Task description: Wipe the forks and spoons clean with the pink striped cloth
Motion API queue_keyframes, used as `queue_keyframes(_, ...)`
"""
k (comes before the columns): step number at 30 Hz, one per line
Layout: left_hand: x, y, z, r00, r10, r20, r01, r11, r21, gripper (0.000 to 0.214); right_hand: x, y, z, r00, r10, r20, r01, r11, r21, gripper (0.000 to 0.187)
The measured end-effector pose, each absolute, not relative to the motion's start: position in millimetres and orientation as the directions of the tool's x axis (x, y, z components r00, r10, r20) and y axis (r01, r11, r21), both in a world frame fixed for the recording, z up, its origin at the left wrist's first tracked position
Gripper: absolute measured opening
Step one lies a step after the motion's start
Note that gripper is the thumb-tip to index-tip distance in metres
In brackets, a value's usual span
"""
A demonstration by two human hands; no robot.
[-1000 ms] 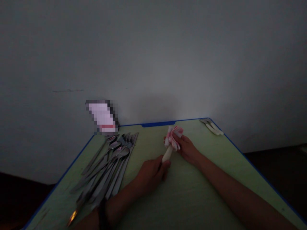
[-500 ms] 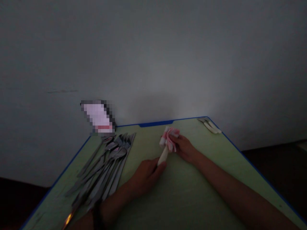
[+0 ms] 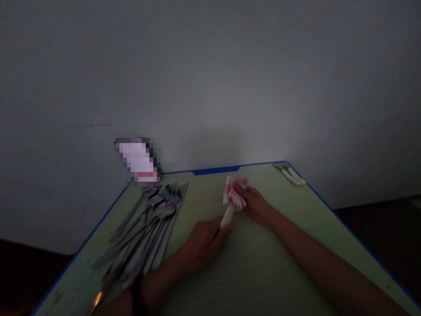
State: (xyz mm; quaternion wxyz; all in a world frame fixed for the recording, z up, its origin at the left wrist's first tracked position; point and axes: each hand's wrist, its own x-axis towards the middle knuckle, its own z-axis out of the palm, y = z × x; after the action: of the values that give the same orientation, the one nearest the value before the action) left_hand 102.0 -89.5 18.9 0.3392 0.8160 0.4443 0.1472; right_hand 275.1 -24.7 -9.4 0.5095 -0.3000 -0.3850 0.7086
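My left hand (image 3: 205, 240) is closed on the white handle of a utensil (image 3: 227, 215) that points away from me over the green table (image 3: 263, 263). My right hand (image 3: 255, 204) is closed on a bunched pink-and-white cloth (image 3: 234, 192), which wraps the far end of that utensil and hides it. Both hands rest low over the middle of the table.
Several metal spoons and forks (image 3: 149, 224) lie in a row on the left side. Two white-handled utensils (image 3: 291, 173) lie at the far right corner. A blurred-out object (image 3: 138, 160) leans on the grey wall at the far left. The table has a blue edge (image 3: 215, 170).
The hands, utensil and cloth stay together in almost the same spot; the cloth shifts slightly along the utensil's end. The view wobbles a little.
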Motion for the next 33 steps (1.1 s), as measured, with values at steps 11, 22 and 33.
queue_keyframes(11,103.2,-84.6,14.3,0.385,0.923,0.002,0.351,-0.149,0.924,0.034,279.8,-16.0,-17.8,-0.315,0.948,-0.042,-0.588,-0.23,-0.775,0.024)
queue_keyframes(22,102.4,-81.0,9.1,0.202,0.976,0.077,0.146,-0.107,0.983,0.033,277.2,-22.4,-7.2,-0.31,0.95,0.023,-0.575,-0.168,-0.801,0.02)
queue_keyframes(33,99.2,-90.0,16.1,0.548,0.832,0.089,0.505,-0.413,0.758,0.027,276.3,-23.2,-13.4,-0.279,0.96,0.004,-0.465,-0.132,-0.876,0.029)
